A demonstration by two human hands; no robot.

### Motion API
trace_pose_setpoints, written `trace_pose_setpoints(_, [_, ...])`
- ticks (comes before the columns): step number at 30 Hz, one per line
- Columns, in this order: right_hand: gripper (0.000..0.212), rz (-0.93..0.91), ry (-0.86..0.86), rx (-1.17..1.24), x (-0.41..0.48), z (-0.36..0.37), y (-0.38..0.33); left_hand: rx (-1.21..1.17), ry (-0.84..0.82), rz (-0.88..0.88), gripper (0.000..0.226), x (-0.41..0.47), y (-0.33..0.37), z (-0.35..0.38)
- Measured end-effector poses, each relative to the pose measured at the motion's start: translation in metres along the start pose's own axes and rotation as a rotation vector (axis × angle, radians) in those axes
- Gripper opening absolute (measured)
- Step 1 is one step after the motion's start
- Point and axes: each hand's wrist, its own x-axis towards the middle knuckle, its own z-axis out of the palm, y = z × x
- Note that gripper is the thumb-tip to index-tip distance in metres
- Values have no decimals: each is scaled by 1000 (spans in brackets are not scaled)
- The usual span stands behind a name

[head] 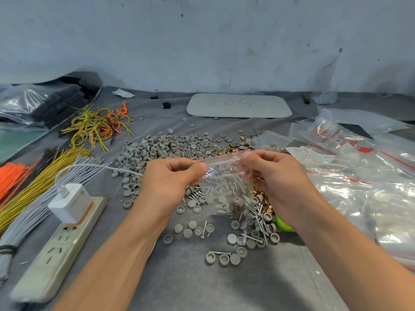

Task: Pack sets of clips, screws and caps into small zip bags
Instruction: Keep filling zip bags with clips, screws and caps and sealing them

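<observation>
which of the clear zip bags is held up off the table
The small zip bag, pinched at its red-striped top between left hand and right hand; the other bags lie heaped on the right.

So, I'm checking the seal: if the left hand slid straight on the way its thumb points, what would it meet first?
Likely the right hand, pinching the far end of the top strip of the zip bag. The left hand pinches the other end, pointing along it; only bag lies between.
</observation>
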Motion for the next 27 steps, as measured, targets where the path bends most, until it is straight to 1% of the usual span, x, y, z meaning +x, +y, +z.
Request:
trace_pose_setpoints(6, [21,-32,64,7,2,6,3,-96,38,54,23,-2,3,7])
trace_pose_setpoints(10, [22,-48,87,-41,2,9,5,-43,-56,34,15,-2,2,7])
trace_pose_setpoints(12, [20,-63,49,-107,0,11,6,-15,-99,33,9,-3,3,9])
trace_pose_setpoints(14, [16,-104,-19,-180,-5,17,7,48,-125,64,8,-5,4,11])
trace_pose_setpoints(18, [14,-168,-102,-310,-12,22,7,230,-100,180,5,-8,4,10])
trace_pose_setpoints(21, [16,-172,-137,-315,-13,21,4,255,-107,227,18,-11,3,8])
trace_pose_setpoints(24, [19,-190,-107,-318,-13,27,5,231,-105,180,21,-9,4,9])
trace_pose_setpoints(27, [21,-198,-40,-325,-10,30,8,127,-115,89,17,-7,4,7])
